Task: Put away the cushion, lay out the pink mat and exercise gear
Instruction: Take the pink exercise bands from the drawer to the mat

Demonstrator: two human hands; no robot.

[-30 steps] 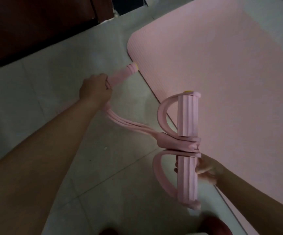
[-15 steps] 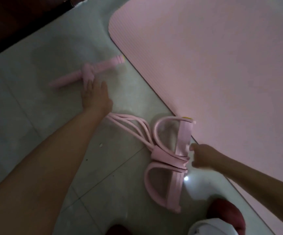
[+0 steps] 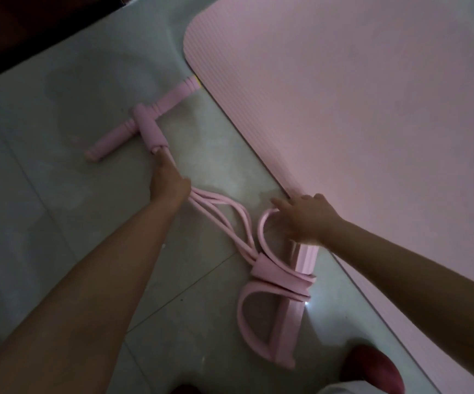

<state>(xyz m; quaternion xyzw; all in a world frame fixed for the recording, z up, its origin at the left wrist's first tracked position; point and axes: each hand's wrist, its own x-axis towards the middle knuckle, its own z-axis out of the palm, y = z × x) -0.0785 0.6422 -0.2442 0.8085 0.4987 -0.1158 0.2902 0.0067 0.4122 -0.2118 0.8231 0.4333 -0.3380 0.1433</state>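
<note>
The pink mat (image 3: 343, 95) lies flat on the tiled floor at the right. Beside its left edge lies a pink pedal puller: its T-shaped handle bar (image 3: 170, 98) at the far end, its elastic tubes (image 3: 230, 214) in the middle, its foot pedals with strap loops (image 3: 287, 322) nearest me. My left hand (image 3: 169, 182) is closed over the tubes just below the handle's sleeve. My right hand (image 3: 301, 220) rests with fingers spread on the upper foot loop, right at the mat's edge. No cushion is in view.
Pale floor tiles (image 3: 59, 194) stretch to the left. A dark wooden panel (image 3: 17, 29) runs along the top left. A red slipper (image 3: 372, 368) shows at the bottom edge near the lower pedal.
The puller, held up in both hands a second ago, now lies on the floor. My left hand slid from the handle to the tubes. My right hand let go of the pedal.
</note>
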